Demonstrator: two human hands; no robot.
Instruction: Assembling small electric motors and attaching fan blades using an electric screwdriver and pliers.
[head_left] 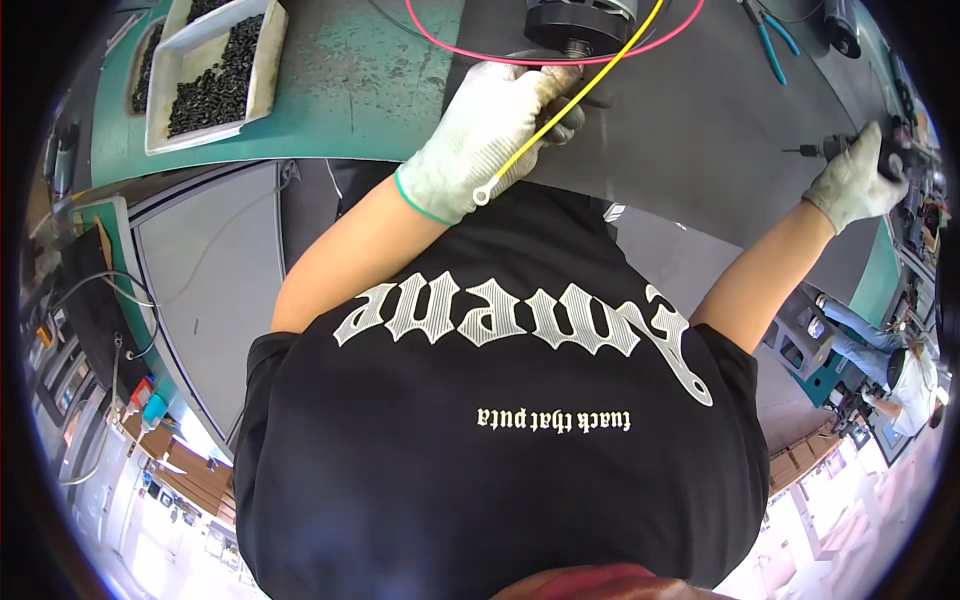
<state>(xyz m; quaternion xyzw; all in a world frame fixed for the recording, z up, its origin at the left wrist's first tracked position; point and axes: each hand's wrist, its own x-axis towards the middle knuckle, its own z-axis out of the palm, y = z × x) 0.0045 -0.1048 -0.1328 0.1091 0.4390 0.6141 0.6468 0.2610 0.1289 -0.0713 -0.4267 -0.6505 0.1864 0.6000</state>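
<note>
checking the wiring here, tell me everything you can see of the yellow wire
The yellow wire is thin, with smooth bright yellow insulation. It runs diagonally from the top of the picture down across the back of the gloved left hand, lying on the glove. Its lower end carries a small pale ring terminal, which hangs free just past the glove's cuff. Near the top it crosses a pink wire by a dark cylindrical part. Its upper end is out of view.

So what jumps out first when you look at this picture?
The left hand in a white knit glove at top centre, gripping a thin yellow wire with a ring end. A looping pink wire curves just above it on the dark bench. Far right, the gloved right hand holds a black power screwdriver.
</note>
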